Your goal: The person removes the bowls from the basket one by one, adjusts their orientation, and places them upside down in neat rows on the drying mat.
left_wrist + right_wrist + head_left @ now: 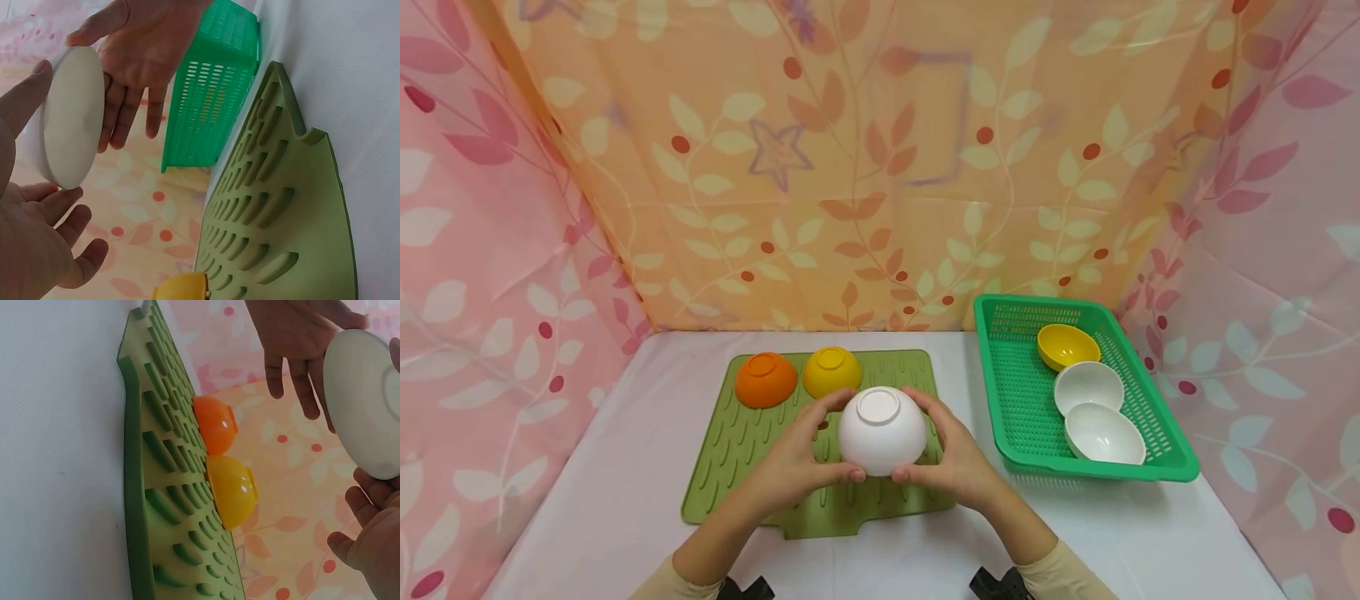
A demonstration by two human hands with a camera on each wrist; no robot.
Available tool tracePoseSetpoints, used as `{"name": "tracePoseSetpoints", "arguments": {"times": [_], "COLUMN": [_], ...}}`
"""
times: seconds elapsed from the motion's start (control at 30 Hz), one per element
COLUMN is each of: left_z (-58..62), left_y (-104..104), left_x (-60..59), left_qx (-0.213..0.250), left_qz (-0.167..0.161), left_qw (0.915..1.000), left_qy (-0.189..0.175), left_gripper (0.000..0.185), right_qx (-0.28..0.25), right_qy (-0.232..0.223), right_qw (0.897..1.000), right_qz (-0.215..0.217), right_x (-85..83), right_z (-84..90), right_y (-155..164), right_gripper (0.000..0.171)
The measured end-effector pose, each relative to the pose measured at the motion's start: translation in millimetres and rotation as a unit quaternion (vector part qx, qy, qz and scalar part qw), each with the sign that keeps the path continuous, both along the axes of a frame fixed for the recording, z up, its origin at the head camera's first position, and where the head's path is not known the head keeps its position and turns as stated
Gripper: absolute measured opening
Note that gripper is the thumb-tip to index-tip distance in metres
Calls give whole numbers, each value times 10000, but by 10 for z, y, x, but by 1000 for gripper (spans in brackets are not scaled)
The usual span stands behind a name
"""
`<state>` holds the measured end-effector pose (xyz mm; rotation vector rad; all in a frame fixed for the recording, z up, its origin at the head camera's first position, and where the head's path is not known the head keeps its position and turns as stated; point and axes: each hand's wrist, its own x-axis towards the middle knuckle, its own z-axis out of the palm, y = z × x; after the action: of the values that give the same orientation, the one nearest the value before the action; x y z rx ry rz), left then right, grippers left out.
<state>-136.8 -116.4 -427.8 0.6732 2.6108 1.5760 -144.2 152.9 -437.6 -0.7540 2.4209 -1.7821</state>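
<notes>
A white bowl [882,437], turned upside down, is held in the air above the green drying mat [730,467]. My left hand [808,454] grips its left side and my right hand [951,454] its right side, thumbs at the near rim and fingers round the far side. Both wrist views show the bowl's hollow inside [75,119] facing down, well clear of the mat. On the mat's back part an orange bowl [765,380] and a yellow bowl [832,372] lie upside down side by side.
At the right stands a green plastic basket [1011,408]. Inside it a yellow bowl [1067,347] and two white bowls, one farther back [1088,388] and one nearer [1105,434], lie in a row. Patterned curtains [865,167] enclose the white-covered table [595,467] at back and sides.
</notes>
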Motion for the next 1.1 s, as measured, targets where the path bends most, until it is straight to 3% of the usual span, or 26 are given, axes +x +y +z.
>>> {"name": "tracePoseSetpoints", "arguments": {"times": [0.17, 0.47, 0.7, 0.87, 1.1], "left_z": [-4, -25, -43, -42, 91], "left_y": [-5, -22, 37, 133, 149], "left_x": [13, 7, -48, -285, -807], "left_qx": [-6, 51, -31, -237, -884], "left_qz": [65, 336, 543, 423, 75], "left_qw": [10000, 9994, 9984, 9988, 9954], "left_qy": [-74, -89, -169, -59, 351], "left_gripper": [96, 95, 98, 101, 95], "right_qx": [-4, 458, 640, 602, 101], "right_qy": [-14, 220, 281, 434, -155], "right_qw": [10000, 9975, 9957, 9935, 9903], "right_qz": [65, -488, -605, -862, -1376], "right_x": [-1, -14, -47, -172, -455], "right_z": [-5, -67, -90, -122, -225], "right_y": [-6, -53, -34, 17, -56], "right_gripper": [101, 99, 98, 96, 92]}}
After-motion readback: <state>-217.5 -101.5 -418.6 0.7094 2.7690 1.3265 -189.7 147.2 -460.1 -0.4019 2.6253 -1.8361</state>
